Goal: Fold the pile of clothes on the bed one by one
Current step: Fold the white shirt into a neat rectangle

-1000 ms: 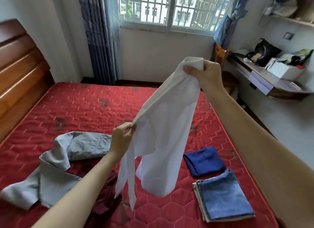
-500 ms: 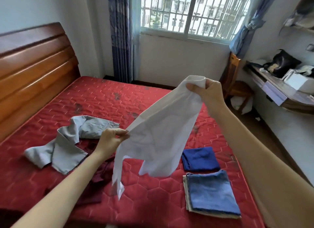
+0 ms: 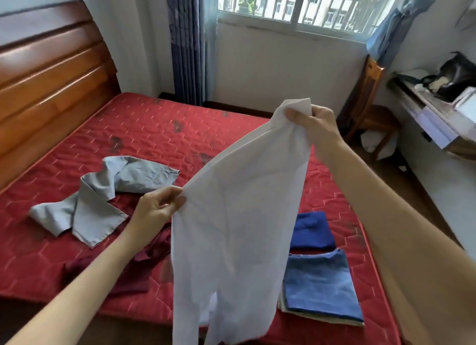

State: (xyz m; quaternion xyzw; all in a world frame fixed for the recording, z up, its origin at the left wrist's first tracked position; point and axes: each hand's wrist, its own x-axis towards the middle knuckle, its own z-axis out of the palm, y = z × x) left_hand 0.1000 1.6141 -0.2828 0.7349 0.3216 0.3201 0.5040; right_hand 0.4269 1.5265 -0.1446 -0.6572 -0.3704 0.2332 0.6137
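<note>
The thin white cotton garment [image 3: 239, 228] hangs in mid-air at the centre of the frame, stretched on a slant between the hands. Its top edge runs from the left hand [image 3: 157, 205], lower and left of centre, up to the right hand [image 3: 313, 124], higher and right; the rest trails down toward the bottom edge. Both hands pinch that top edge, fingers curled round the cloth. It looks limp, translucent and lightly creased (probably a shirt). The red quilted bed [image 3: 154, 128] lies beneath.
</note>
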